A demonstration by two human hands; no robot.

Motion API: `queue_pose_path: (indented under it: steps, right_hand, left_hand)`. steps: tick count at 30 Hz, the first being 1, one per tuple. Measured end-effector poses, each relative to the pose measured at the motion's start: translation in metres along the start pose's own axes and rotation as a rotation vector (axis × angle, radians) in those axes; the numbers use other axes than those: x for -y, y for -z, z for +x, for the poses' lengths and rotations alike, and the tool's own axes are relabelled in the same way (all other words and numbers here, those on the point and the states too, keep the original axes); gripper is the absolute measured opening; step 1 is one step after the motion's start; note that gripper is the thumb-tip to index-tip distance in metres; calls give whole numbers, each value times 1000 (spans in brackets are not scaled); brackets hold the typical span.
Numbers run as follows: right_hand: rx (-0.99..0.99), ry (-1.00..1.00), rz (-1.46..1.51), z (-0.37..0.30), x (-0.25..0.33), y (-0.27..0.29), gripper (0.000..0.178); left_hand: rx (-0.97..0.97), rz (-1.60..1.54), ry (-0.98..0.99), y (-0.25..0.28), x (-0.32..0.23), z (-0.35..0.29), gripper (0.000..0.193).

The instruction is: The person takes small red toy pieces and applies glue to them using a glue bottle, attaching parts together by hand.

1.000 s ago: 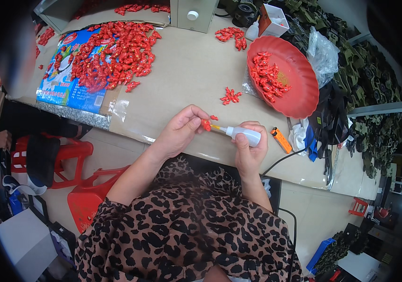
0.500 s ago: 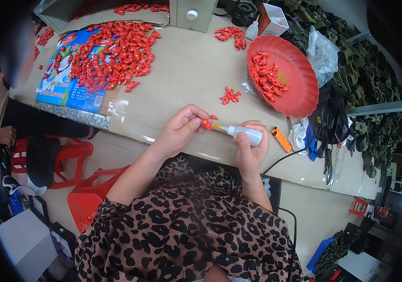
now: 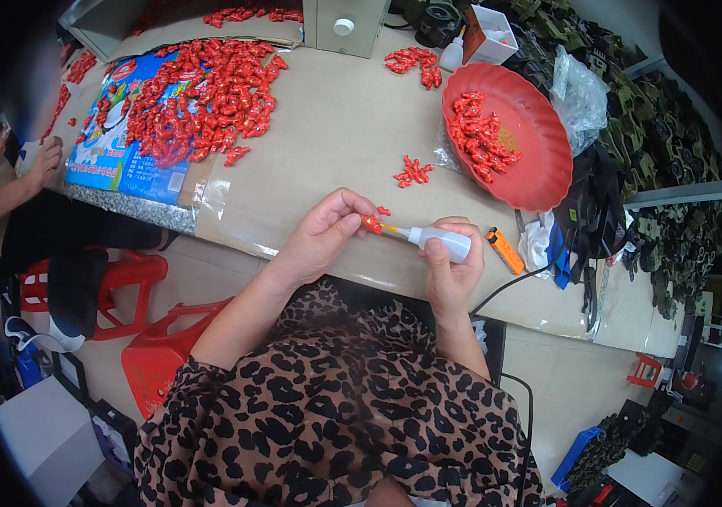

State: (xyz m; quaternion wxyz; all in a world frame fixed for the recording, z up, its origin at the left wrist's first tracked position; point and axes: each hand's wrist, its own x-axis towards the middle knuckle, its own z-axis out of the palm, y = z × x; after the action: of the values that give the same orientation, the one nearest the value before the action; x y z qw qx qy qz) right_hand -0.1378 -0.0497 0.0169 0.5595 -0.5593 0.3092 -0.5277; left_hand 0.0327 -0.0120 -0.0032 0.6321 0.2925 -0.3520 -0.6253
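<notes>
Between thumb and fingers, my left hand [image 3: 327, 232] pinches a small shiny red figurine [image 3: 371, 224], with another red bit [image 3: 384, 211] showing just beyond it. My right hand [image 3: 454, 262] is wrapped round a white squeeze bottle [image 3: 445, 243]. The bottle lies tilted nearly level, its thin tip with yellow in it pointing left at the figurine and touching or almost touching it. Past my hands, a small cluster of red figurines [image 3: 412, 171] lies on the table. A red scalloped bowl [image 3: 547, 156] to the right holds more red figurines [image 3: 481, 139].
A big heap of red figurines [image 3: 209, 101] covers blue printed cardboard [image 3: 90, 169] at the left. An orange box cutter [image 3: 505, 251] lies right of my hand. Another bottle [image 3: 452, 56] stands by a white box [image 3: 504, 42]. A co-worker's hand [image 3: 46, 160] rests at the far left.
My hands, the figurine and the bottle stay almost in place. At the left, the co-worker has leaned in, and their hand has moved up to the table edge.
</notes>
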Motion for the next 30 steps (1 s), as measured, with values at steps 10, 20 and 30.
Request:
queue_pose_path:
  steps: [10,20,30]
  right_hand:
    - [-5,7,-8,1,2,0,23]
    - [8,54,-71,-2,-1,0,23]
    - [-167,-157,292,-6,-7,-5,22]
  left_hand:
    - [21,32,-6,2,1,0,10]
    - [16,26,-27,3,2,0,10]
    - [-119,-124,-3,-4,-4,-2,24]
